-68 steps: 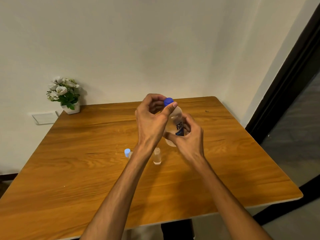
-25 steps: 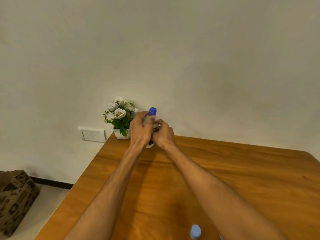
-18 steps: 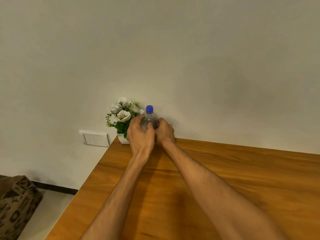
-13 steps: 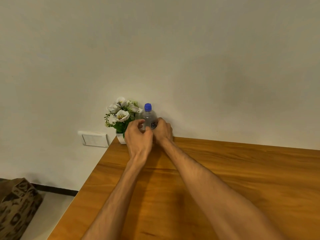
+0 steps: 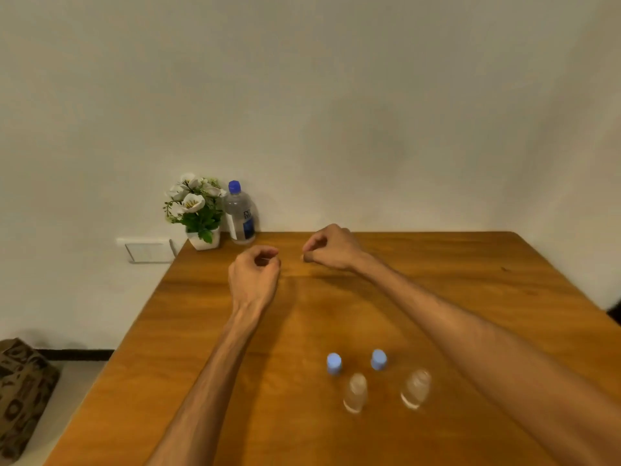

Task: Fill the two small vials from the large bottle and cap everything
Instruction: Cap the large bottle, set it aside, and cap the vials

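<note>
Vials: 2, clear, standing nearest the camera on the wooden table point(image 5: 470, 280), left vial point(image 5: 355, 393) and right vial point(image 5: 416, 388), both blurred, tops uncapped. Just behind them 2 light-blue caps, left cap point(image 5: 333, 363) and right cap point(image 5: 378, 359), set on the wood, apart from the vials. The right forearm crosses just right of the right vial.

Mid-table: left hand point(image 5: 254, 275) and right hand point(image 5: 331, 245), fingers loosely curled, nothing in either, near each other but not touching.

Far left corner, against the wall: 1 large bottle point(image 5: 240, 215), upright, blue cap point(image 5: 234, 186) on, clear liquid inside. Label white and dark blue; lettering too small to read. Just beside it on the left, 1 white pot of white flowers point(image 5: 196, 210).

Off the table: wall plate point(image 5: 148, 250) left of the pot; patterned brown bag point(image 5: 22, 391) on the floor at lower left.
</note>
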